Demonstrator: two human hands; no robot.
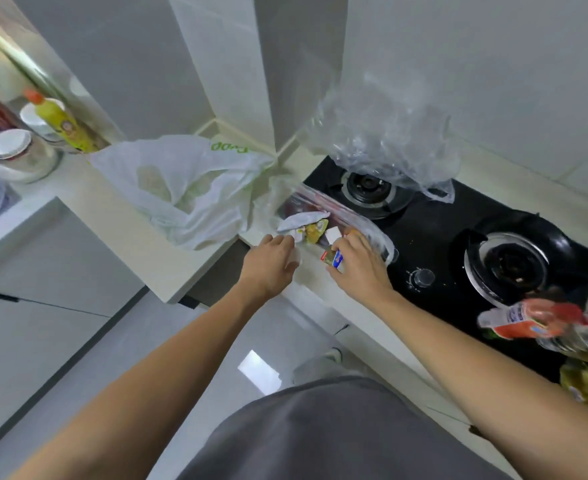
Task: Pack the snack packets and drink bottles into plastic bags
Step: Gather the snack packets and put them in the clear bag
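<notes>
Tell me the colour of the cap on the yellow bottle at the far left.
Orange cap on the yellow bottle, seen in the head view.

Blurred snack packets (541,323), edge-cropped

Snack packets (308,227) inside clear bag (372,233), countertop

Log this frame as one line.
left hand: on clear plastic bag rim | right hand: holding small colourful snack packet | white plastic bag: on counter
</notes>
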